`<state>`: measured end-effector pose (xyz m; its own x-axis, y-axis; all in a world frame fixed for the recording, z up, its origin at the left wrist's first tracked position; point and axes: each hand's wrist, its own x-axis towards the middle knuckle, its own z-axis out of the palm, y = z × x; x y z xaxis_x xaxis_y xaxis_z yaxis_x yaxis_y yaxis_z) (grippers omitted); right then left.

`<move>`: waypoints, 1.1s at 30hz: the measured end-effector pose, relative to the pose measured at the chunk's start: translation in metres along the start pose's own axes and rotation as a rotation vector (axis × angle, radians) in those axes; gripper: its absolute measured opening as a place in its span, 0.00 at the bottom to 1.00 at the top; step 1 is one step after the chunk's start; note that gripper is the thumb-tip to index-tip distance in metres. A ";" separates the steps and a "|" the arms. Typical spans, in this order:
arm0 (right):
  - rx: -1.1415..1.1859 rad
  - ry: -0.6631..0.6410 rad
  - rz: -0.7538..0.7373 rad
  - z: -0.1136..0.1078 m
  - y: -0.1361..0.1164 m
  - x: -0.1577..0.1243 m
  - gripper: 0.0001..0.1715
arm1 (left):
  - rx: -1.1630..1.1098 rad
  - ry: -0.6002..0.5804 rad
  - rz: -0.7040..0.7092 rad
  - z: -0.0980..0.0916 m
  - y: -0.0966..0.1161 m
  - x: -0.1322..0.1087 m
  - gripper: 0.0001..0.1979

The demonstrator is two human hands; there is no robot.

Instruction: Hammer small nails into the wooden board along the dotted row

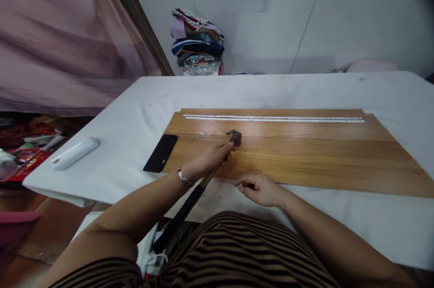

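My left hand grips a claw hammer by the shaft close under its rusty head. The hammer's long black handle runs back toward my body under my forearm. Its head is over a wood-grain board, beside a row of small dark marks or nail heads. My right hand is at the board's near edge with its fingers curled in and thumb close to the index finger; whether anything is between them is hidden. Several loose nails lie on the board left of the hammer.
Two long white strips lie along the board's far side. A black phone rests at its left end. Farther left on the white-covered table is a white oblong object. Folded clothes are stacked against the wall.
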<state>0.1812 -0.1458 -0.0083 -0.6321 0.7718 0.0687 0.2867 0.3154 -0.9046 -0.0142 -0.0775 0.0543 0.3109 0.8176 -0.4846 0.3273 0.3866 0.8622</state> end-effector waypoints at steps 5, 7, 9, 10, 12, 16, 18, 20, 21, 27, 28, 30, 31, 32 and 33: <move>-0.001 0.008 -0.004 0.001 0.003 0.000 0.14 | 0.040 -0.021 -0.014 -0.001 -0.001 0.000 0.23; -0.005 0.007 0.005 0.001 0.003 0.000 0.14 | 0.047 -0.018 -0.009 -0.001 0.000 0.000 0.23; -0.010 0.002 0.020 0.001 0.002 0.000 0.14 | 0.049 -0.014 -0.004 -0.001 0.001 0.000 0.23; -0.011 0.003 0.026 0.001 0.002 0.000 0.15 | 0.043 -0.016 -0.002 0.000 0.001 0.000 0.23; -0.012 0.000 0.032 0.001 0.001 0.000 0.15 | 0.017 -0.020 -0.004 -0.001 0.001 0.000 0.22; -0.019 -0.006 0.030 -0.001 0.000 0.000 0.15 | -0.047 -0.029 -0.015 -0.004 0.002 0.000 0.21; -0.023 -0.006 0.027 -0.001 -0.001 0.001 0.15 | -0.054 -0.038 -0.001 -0.006 0.003 0.000 0.21; -0.026 -0.007 0.031 -0.001 -0.001 0.001 0.15 | -0.039 -0.043 0.014 -0.007 0.003 0.000 0.21; -0.027 -0.007 0.035 -0.001 0.000 0.001 0.15 | -0.030 -0.044 0.015 -0.007 0.003 0.000 0.21; -0.011 -0.005 0.040 0.000 0.002 0.000 0.15 | -0.022 -0.033 -0.033 -0.003 0.002 0.000 0.19; -0.011 -0.005 0.041 0.000 0.002 0.000 0.15 | -0.017 -0.031 -0.035 -0.003 0.002 0.000 0.20; -0.016 -0.004 0.038 0.000 0.002 0.000 0.15 | -0.004 -0.025 -0.029 -0.002 0.001 0.001 0.21; -0.019 -0.004 0.033 0.000 0.002 0.000 0.15 | 0.000 -0.022 -0.025 -0.003 0.000 0.001 0.22; -0.021 -0.002 0.027 0.000 0.002 0.000 0.15 | 0.003 -0.022 -0.023 -0.003 0.000 0.002 0.22; -0.022 -0.003 0.023 0.000 0.003 0.000 0.15 | 0.006 -0.021 -0.024 -0.003 -0.001 0.002 0.22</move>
<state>0.1818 -0.1454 -0.0109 -0.6272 0.7775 0.0463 0.3174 0.3093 -0.8964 -0.0166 -0.0750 0.0529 0.3219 0.7990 -0.5079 0.3396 0.4033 0.8497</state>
